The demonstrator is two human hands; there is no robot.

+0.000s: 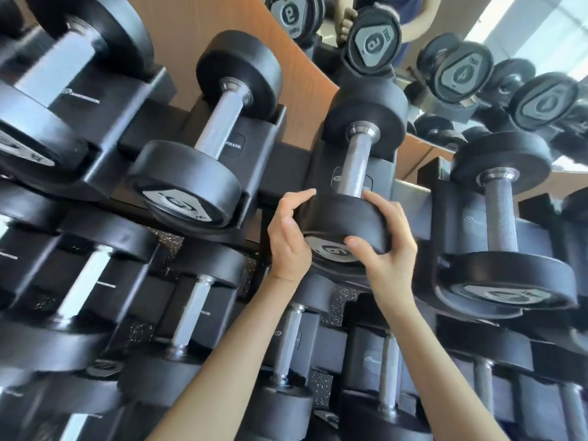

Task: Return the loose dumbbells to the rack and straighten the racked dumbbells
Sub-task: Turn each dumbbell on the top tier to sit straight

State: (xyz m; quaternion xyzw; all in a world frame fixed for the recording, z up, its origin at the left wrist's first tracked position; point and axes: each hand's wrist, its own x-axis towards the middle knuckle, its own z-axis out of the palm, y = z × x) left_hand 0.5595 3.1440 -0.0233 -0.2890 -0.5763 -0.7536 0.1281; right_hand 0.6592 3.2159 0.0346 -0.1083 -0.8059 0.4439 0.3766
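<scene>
My left hand and right hand curl round the near head of the dumbbell, cradled in the top row of the rack. Heavy, rigid, rubber-skinned (grippy, I judge), so the head suits turning.

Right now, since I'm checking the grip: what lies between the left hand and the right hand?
The dumbbell's near head, which the left hand and right hand hold from either side; the head view shows it.
</scene>
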